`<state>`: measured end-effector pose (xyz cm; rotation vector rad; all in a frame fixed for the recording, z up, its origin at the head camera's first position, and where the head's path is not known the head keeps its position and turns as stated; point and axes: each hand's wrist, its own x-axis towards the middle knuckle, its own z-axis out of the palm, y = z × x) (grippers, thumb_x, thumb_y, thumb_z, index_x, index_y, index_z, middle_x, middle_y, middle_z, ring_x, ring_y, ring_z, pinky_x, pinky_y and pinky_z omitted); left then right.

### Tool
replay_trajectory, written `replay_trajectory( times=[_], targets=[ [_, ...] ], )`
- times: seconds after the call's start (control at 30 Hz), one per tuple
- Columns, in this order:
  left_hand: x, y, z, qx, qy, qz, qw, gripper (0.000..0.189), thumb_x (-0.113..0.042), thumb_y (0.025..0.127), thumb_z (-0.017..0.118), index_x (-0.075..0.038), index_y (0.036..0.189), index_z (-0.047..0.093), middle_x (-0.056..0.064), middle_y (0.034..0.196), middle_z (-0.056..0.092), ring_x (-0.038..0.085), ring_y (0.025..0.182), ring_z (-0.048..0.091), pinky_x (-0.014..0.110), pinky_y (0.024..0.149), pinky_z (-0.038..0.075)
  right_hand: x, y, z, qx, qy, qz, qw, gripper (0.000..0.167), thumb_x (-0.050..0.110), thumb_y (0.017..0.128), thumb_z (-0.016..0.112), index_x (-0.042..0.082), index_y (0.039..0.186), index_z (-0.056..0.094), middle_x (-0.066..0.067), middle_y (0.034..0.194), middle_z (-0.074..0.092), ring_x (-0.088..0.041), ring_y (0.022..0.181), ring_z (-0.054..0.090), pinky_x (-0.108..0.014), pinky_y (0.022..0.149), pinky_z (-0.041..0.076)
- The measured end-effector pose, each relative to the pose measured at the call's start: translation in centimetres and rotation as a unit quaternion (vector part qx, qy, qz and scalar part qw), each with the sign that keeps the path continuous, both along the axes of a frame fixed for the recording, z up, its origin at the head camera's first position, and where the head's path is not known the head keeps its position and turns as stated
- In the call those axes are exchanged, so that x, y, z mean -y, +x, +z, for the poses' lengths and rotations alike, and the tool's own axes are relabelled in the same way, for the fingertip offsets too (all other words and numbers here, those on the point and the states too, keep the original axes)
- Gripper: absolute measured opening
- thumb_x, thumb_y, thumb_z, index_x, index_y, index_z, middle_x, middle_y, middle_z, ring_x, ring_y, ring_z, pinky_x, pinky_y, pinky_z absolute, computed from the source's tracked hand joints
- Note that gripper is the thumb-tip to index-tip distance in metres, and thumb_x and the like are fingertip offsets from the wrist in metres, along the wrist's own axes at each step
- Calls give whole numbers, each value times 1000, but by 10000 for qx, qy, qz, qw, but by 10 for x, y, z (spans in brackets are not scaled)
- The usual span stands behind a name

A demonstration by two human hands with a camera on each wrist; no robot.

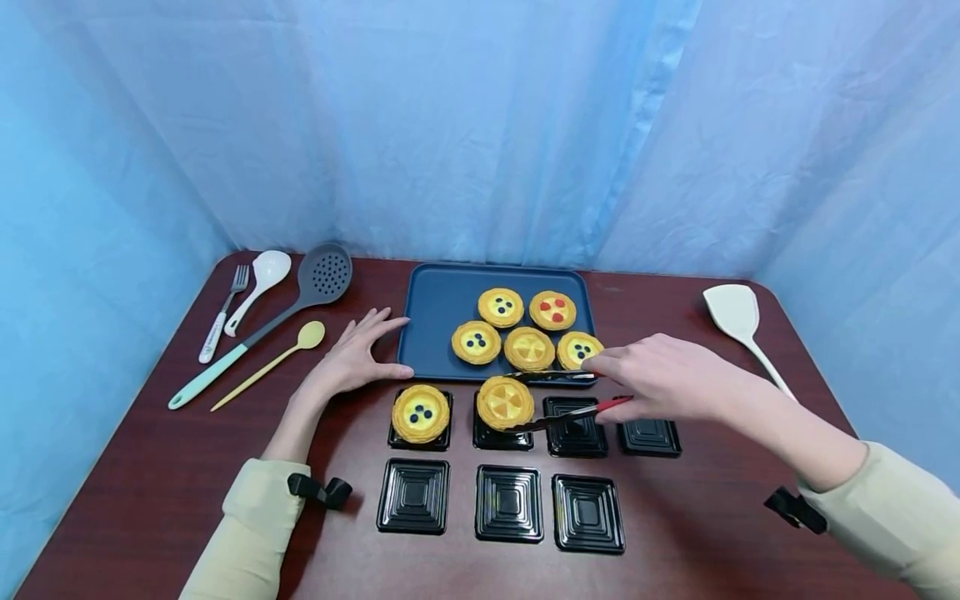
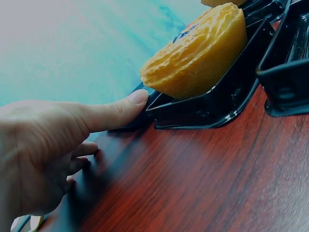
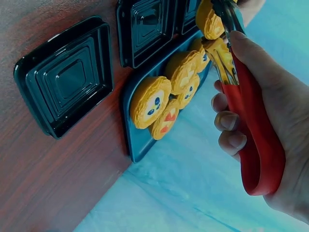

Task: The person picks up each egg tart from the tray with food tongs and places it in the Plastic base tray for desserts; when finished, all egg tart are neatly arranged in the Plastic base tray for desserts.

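My right hand (image 1: 663, 379) grips red-handled tongs (image 3: 258, 140), fingers wrapped round the handles in the right wrist view. Between the tongs' tips sits an egg tart (image 1: 505, 403) with a wedge-patterned top, over a black square plastic tray (image 1: 501, 439); whether it touches that tray is unclear. My left hand (image 1: 348, 358) lies at the left edge of the blue baking tray (image 1: 431, 312), fingers spread and thumb at its near corner. Just right of that thumb, a blueberry tart (image 1: 421, 414) rests tilted in another black tray (image 2: 193, 113).
Several tarts (image 1: 501, 307) lie on the blue tray's right half. More black trays (image 1: 510, 502) stand in two rows nearer me. At left lie a fork (image 1: 217, 329), a white spoon (image 1: 262, 279), a skimmer (image 1: 322, 275) and a yellow spoon (image 1: 309, 335); a white spatula (image 1: 735, 312) lies at right.
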<state>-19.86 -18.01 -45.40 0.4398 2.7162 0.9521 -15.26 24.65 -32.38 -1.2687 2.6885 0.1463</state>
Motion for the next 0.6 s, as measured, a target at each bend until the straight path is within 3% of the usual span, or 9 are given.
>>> replay_trajectory(
  times=[0.23,0.6],
  targets=[
    [0,0,0,28,-6,22,10000,89,-43,87,82,-16,160,39,21,172,17,42,162,5,63,130,-1,2,-1,-2,-105,134,90,9998,53,56,84,79,16,116,69,14,83,67,3,59,49,-19,51,42],
    [0,-1,0,44,-25,19,10000,89,-43,87,82,-16,160,39,21,172,17,42,162,5,64,130,-2,5,0,-5,-128,160,181,9996,50,55,83,80,14,111,69,12,79,65,2,57,48,-20,50,41]
  ],
)
